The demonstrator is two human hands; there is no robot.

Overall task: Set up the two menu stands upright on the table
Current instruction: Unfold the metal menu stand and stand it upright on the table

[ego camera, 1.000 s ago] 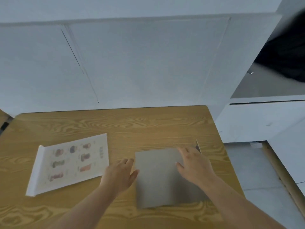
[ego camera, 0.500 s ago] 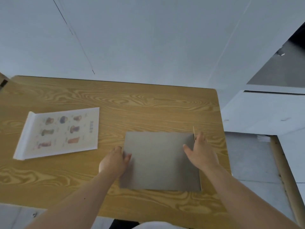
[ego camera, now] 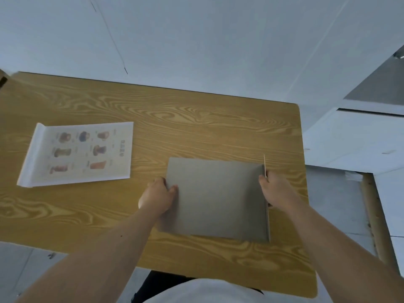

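Note:
A grey menu stand (ego camera: 218, 197) lies flat, blank side up, on the right half of the wooden table (ego camera: 175, 119). My left hand (ego camera: 158, 194) grips its left edge, with the thumb on top. At the right edge, where a thin flap stands up, my right hand (ego camera: 276, 189) holds the stand. A second menu stand (ego camera: 80, 153) lies flat on the left of the table, with printed pictures of drinks and food facing up and a white folded strip along its left side.
A white wall runs right behind the table's far edge. White panels and a grey floor lie to the right of the table. The table's near edge is close to my body.
Both hands have closed on the grey stand's side edges; a second ago they rested open on and beside it. The camera has tilted down, so the table sits higher in view.

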